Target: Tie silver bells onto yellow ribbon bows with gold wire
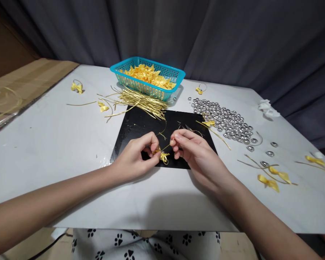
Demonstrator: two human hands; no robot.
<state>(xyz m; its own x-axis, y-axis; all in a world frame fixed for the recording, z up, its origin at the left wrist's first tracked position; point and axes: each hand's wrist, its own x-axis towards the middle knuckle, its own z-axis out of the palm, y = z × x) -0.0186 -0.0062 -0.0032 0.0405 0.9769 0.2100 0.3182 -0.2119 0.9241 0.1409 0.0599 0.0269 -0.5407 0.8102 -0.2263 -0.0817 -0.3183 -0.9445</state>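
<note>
My left hand (141, 153) pinches a small yellow ribbon bow (164, 156) between thumb and fingers, over the near part of a black mat (176, 119). A gold cord (166, 147) runs from the bow up to my right hand (192, 146), whose thumb and forefinger are closed on its end. Part of the bow is hidden behind the left fingertips. Just beyond my right hand lies a dark, pointed tool (186, 127), mostly covered by the hand, so its kind is unclear.
Behind the mat, a pile of gold cords (143, 103) lies before a blue basket (148, 88) of yellow bows (148, 76). Silver beads (222, 117) spread at right. Finished-looking bow rings (77, 86) and loose bows (269, 183) lie about, with crumpled white tissue (268, 109) far right.
</note>
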